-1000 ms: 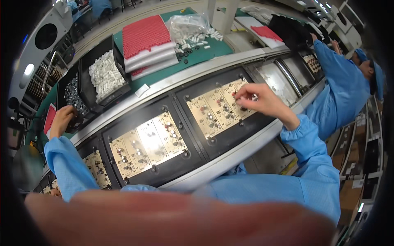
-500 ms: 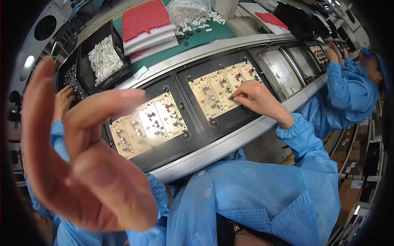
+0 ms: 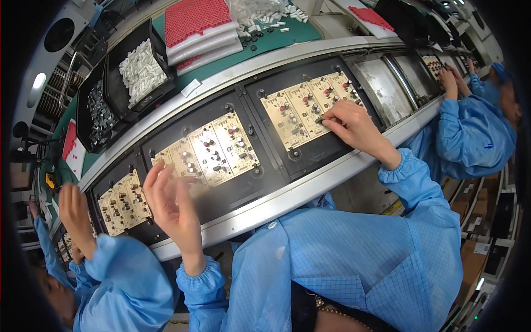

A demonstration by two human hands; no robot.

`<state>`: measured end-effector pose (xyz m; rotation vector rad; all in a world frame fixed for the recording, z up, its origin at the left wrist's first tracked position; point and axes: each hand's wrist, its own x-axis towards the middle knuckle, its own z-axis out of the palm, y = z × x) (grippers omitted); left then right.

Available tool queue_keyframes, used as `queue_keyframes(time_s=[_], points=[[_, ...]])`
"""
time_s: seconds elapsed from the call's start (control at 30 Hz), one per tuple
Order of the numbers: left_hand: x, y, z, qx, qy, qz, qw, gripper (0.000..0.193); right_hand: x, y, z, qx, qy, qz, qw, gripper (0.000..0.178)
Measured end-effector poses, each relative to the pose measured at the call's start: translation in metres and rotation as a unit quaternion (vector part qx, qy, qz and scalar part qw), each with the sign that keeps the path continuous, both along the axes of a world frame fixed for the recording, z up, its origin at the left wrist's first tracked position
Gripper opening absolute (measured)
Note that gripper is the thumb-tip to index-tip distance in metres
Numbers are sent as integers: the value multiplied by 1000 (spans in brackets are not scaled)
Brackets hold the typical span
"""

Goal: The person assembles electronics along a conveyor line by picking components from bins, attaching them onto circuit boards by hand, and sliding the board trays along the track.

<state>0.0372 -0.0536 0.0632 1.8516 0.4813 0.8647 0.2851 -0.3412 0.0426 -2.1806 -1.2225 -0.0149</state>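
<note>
My right hand is at the front of the right-hand circuit board panel. Its thumb and forefinger pinch a small dark component against the board's surface; the fingers partly cover it. My left hand is raised over the near left corner of the middle circuit board panel, its fingers apart and slightly blurred, with nothing seen in them. Both tan panels carry small round capacitors and dark parts, and each lies in a black tray on the line.
Behind the line stand a black bin of white cylindrical parts, a bin of dark parts and stacked red foam sheets. A co-worker's hand is at left beside another panel. Another co-worker sits at right.
My left hand has dropped from close in front of the camera to near the middle panel. My right hand keeps its pinch at the right panel. The co-worker at left has come into fuller view.
</note>
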Motion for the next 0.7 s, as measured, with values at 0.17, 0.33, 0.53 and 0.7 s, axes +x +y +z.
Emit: queue_keyframes(time_s=[0.17,0.33,0.53,0.7], points=[[-8,5,-19,25,13,-6,1000,28,-7,5,2,-17,-158,30,987,9],[-8,7,-26,29,14,-8,999,28,-6,0,-1,-20,-119,37,992,10],[-6,5,-28,2,0,-8,1000,27,-8,2,3,-16,-105,41,994,10],[-5,8,-25,34,20,-10,999,28,-5,4,11,-46,-112,59,991,10]])
